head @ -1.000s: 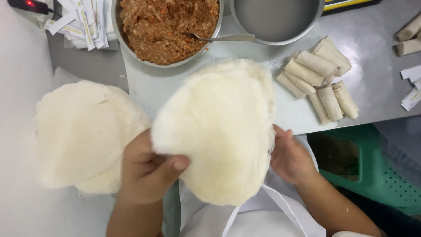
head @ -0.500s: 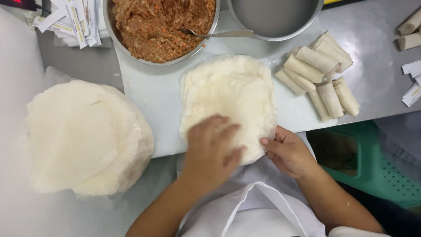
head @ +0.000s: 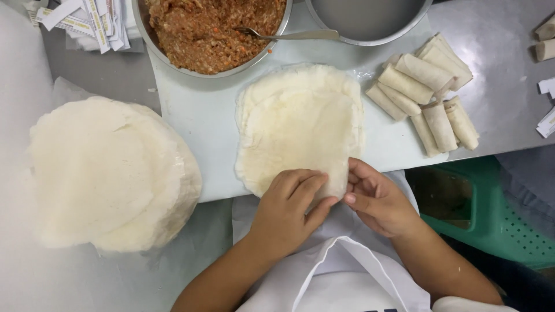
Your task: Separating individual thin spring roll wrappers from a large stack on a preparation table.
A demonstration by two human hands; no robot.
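White wrapper [head: 298,124] edge under fingers [head: 295,188]

You've got a loose pile of white paper label strips [head: 87,20] with dark and yellowish print at the top left, just left of the metal filling bowl [head: 173,60]. A few more white paper slips [head: 546,104] lie at the right edge, cut off by the frame.
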